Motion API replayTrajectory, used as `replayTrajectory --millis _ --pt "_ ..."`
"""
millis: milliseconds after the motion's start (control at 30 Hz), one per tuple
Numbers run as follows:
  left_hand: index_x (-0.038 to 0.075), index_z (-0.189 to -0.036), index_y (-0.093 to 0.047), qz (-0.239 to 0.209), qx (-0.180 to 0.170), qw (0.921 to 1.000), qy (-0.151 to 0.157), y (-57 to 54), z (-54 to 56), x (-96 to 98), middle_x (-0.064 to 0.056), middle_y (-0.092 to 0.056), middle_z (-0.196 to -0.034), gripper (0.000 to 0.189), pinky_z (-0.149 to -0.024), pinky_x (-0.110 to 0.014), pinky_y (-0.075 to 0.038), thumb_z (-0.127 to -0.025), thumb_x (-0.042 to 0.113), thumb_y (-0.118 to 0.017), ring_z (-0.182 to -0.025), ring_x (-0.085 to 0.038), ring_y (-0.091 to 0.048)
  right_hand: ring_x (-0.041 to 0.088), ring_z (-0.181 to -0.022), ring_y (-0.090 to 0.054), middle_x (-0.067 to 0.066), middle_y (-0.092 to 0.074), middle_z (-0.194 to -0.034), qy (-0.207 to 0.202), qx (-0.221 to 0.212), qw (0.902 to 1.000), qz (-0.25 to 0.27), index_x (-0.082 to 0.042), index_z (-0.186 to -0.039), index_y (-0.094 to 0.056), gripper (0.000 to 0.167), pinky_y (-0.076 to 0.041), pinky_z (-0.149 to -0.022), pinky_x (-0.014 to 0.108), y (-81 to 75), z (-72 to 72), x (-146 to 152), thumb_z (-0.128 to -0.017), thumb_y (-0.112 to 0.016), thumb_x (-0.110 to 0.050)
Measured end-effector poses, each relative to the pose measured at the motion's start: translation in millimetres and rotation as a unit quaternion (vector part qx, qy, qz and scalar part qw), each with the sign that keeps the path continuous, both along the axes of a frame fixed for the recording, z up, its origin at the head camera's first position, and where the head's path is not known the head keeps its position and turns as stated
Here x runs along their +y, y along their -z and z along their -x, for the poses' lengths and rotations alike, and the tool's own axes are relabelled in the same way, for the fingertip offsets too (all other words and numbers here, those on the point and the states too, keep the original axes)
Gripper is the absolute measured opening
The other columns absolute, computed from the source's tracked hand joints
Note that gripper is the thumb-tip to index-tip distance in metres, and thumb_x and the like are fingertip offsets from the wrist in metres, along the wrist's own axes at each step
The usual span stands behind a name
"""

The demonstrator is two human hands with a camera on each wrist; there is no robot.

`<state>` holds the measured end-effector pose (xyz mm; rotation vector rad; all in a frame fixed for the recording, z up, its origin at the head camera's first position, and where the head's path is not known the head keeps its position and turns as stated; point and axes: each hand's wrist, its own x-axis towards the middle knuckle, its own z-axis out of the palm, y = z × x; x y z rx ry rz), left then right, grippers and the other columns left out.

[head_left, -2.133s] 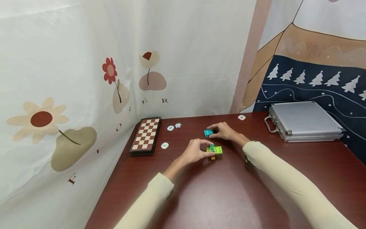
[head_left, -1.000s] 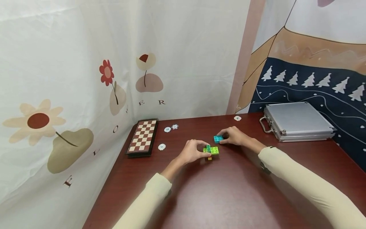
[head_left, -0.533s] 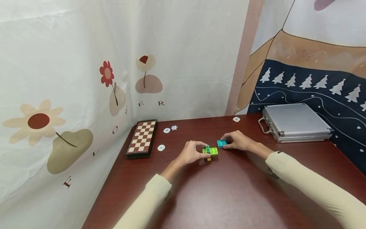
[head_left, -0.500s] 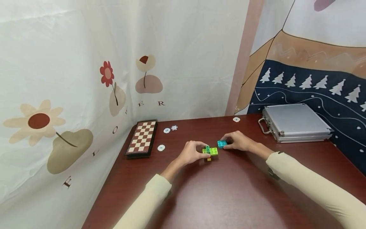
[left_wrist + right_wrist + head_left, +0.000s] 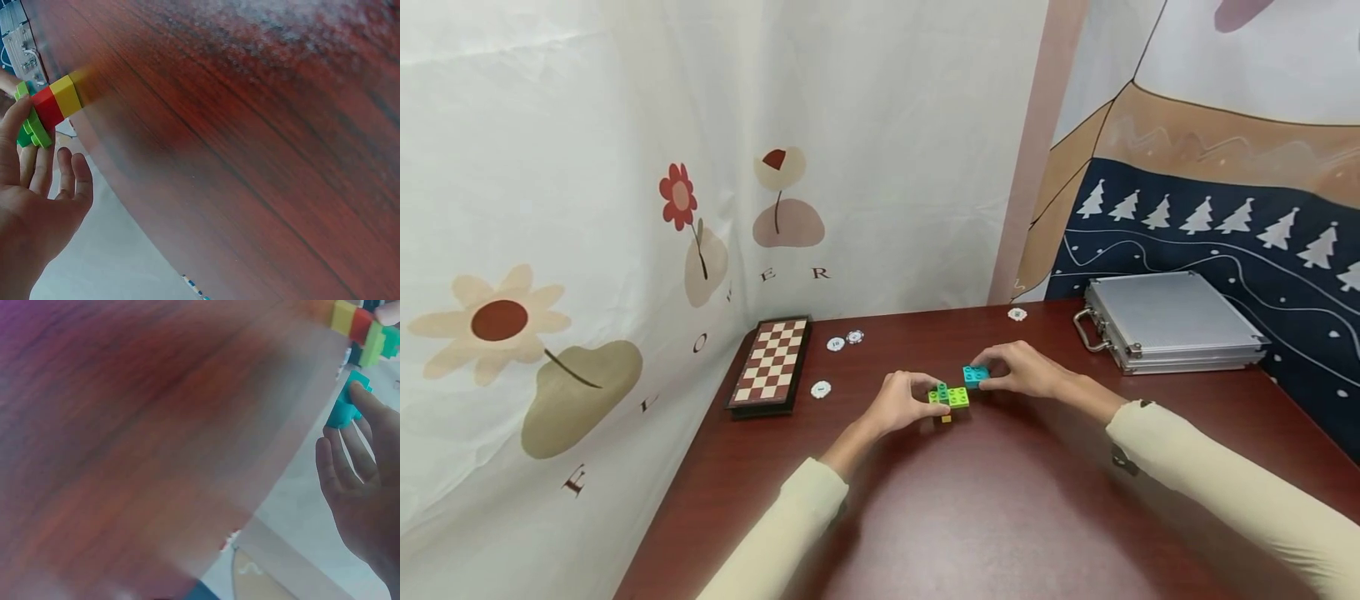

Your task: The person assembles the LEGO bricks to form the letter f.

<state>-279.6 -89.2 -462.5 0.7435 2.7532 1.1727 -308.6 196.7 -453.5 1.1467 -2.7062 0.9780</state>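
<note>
My left hand (image 5: 904,403) pinches a stack of toy building bricks between thumb and fingers. In the left wrist view the stack shows a yellow brick (image 5: 66,95) at the bottom, a red brick (image 5: 47,106) above it, then a wide lime-green brick (image 5: 39,130). A small dark green brick (image 5: 943,391) sits on top of the lime one. Just behind and right of the stack, my right hand (image 5: 1021,369) pinches a turquoise four-stud brick (image 5: 975,377). Its underside looks curved in the right wrist view, and a gap separates it from the stack.
A checkered game board (image 5: 770,364) lies at the table's left edge. Poker chips (image 5: 821,389) lie beside it, and another chip (image 5: 1017,314) lies near the back edge. A silver case (image 5: 1176,321) stands at the back right. Printed cloth (image 5: 887,167) hangs behind the table.
The right hand has brought the turquoise brick rightward and nearer the front, then slightly left toward the stack. The left hand keeps its grip and stays nearly in place. The head view has shifted slightly.
</note>
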Motion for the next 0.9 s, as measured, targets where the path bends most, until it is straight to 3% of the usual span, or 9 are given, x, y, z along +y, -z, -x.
replayTrajectory --millis 233,467,900 --pt "0.012 -0.117 -0.079 -0.002 0.0 1.0 0.003 2.4 1.0 -0.8 0.002 -0.077 -0.106 0.043 -0.083 -0.029 -0.057 -0.082 0.034 -0.09 -0.094 -0.01 -0.07 0.012 -0.089 -0.069 -0.004 -0.075 -0.11 -0.02 0.017 0.9995 0.015 -0.012 -0.12 -0.075 0.033 -0.06 -0.083 0.037 -15.1 -5.9 -9 -0.089 -0.085 -0.015" --pt "0.012 -0.117 -0.079 0.0 0.004 1.0 0.004 3.2 1.9 -1.1 0.001 -0.078 -0.106 0.043 -0.083 -0.03 -0.057 -0.082 0.035 -0.091 -0.093 -0.009 -0.07 0.012 -0.093 -0.069 -0.003 -0.073 -0.116 -0.03 -0.007 0.9992 0.026 -0.013 -0.123 -0.074 0.036 -0.06 -0.084 0.034 -30.2 -15.1 -18 -0.089 -0.084 -0.012" --pt "0.01 -0.118 -0.078 0.007 0.013 0.9996 0.022 0.9 2.9 -2.0 0.001 -0.078 -0.108 0.044 -0.087 -0.03 -0.057 -0.084 0.034 -0.089 -0.097 -0.009 -0.071 0.017 -0.095 -0.07 -0.004 -0.073 -0.113 -0.044 0.017 0.9988 0.006 -0.016 -0.124 -0.076 0.032 -0.059 -0.082 0.036 -32.2 -19.9 -33 -0.092 -0.082 -0.019"
